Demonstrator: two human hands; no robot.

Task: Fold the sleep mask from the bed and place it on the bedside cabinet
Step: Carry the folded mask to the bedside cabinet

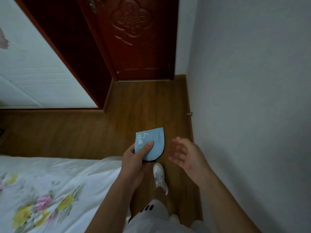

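The light blue sleep mask (154, 138) with white print is folded in half, a black edge showing along its right and bottom sides. My left hand (137, 158) pinches it from below, thumb on its front, above the wooden floor just off the bed's corner. My right hand (183, 154) hovers a short way to the right of the mask, fingers spread and holding nothing. The bed (50, 190), with a white floral cover, fills the lower left. No bedside cabinet is in view.
A dark red door (134, 39) stands shut straight ahead. A wardrobe with a white sliding panel (33, 73) in a red frame is at the left. A grey wall (252, 98) runs along the right, with a narrow strip of wooden floor (143, 106) between. My white shoe (159, 175) is below the hands.
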